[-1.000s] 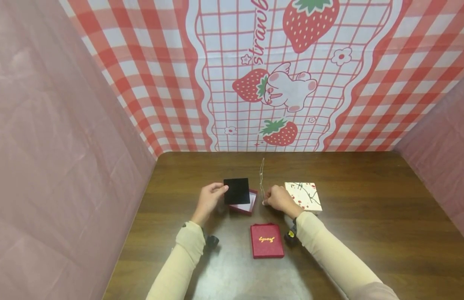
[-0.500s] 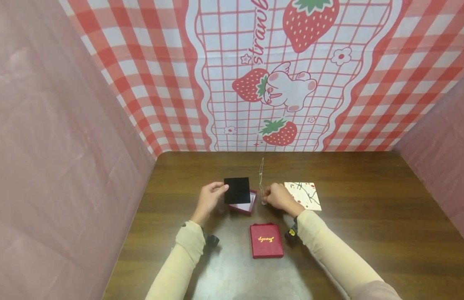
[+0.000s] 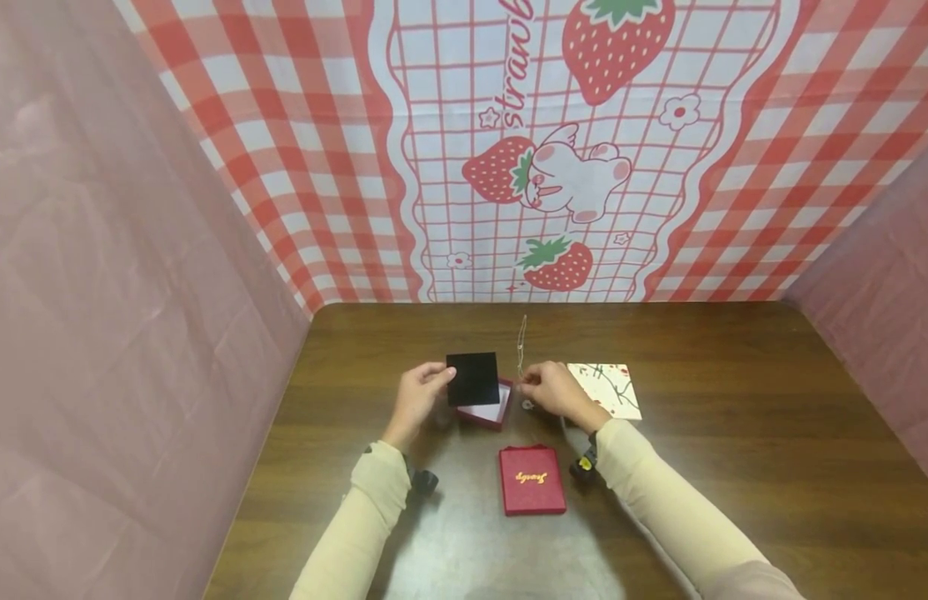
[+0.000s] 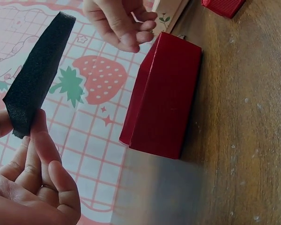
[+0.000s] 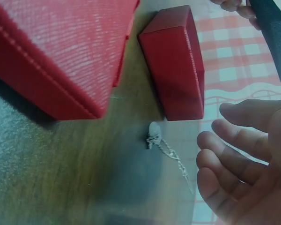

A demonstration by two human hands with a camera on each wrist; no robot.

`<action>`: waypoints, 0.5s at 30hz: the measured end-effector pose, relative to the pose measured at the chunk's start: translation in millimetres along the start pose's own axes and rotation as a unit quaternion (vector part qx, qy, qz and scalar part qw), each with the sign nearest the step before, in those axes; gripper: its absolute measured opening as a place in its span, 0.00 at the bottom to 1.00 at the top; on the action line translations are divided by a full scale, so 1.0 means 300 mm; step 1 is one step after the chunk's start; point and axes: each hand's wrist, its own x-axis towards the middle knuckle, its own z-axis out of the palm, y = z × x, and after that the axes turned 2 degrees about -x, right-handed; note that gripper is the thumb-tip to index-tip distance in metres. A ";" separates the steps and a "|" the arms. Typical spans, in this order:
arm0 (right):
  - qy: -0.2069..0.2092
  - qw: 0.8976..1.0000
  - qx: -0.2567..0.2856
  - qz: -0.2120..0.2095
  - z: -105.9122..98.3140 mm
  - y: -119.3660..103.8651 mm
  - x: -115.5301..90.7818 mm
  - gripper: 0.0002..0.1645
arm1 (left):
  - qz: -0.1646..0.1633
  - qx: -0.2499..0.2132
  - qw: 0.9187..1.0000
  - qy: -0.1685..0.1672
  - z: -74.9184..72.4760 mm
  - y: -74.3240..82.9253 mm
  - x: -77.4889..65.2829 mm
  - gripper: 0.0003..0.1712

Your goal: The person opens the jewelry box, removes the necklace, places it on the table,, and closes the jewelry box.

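Note:
My left hand (image 3: pixel 416 398) pinches a thin square black foam pad (image 3: pixel 473 379) between thumb and fingers. In the left wrist view the pad (image 4: pixel 40 70) tilts upward, apart from the red box. Below the pad in the head view stands the small open red box (image 3: pixel 501 424), its white inside partly hidden. A fine silver chain necklace (image 3: pixel 521 342) lies on the table to the right of the box, pendant (image 3: pixel 527 405) toward me. Just over the chain is my right hand (image 3: pixel 557 390). The right wrist view shows its fingertips (image 5: pixel 206 140) spread and holding nothing, near the necklace (image 5: pixel 154 133).
A red lid (image 3: pixel 532 481) with gold "Jewelry" lettering lies in front of the open box. To the right of my right hand sits a cream box (image 3: pixel 606 390) with a floral print. A strawberry-patterned cloth (image 3: pixel 539 167) hangs behind the wooden table (image 3: pixel 719 433).
My right hand has shifted slightly away from me and left, off the pendant, which now shows on the table. The left hand keeps the foam pad nearly in place.

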 end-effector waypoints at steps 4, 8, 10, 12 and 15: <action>0.014 1.000 0.020 -0.002 -0.015 -0.009 -0.001 0.06 | 0.002 -0.004 1.000 0.001 0.001 -0.006 0.006 0.18; 0.023 0.999 0.035 0.002 -0.027 -0.019 -0.004 0.07 | 0.007 -0.006 1.000 0.002 0.001 -0.012 0.010 0.19; 0.026 0.999 0.041 0.001 -0.032 -0.024 -0.006 0.08 | 0.008 -0.005 1.000 0.004 -0.001 -0.015 0.011 0.19; 0.030 0.999 0.046 -0.004 -0.035 -0.027 -0.008 0.08 | 0.007 -0.003 1.000 0.005 -0.003 -0.016 0.012 0.19; 0.034 0.998 0.058 -0.009 -0.040 -0.035 -0.013 0.09 | 0.007 0.003 1.000 0.004 -0.006 -0.013 0.008 0.20</action>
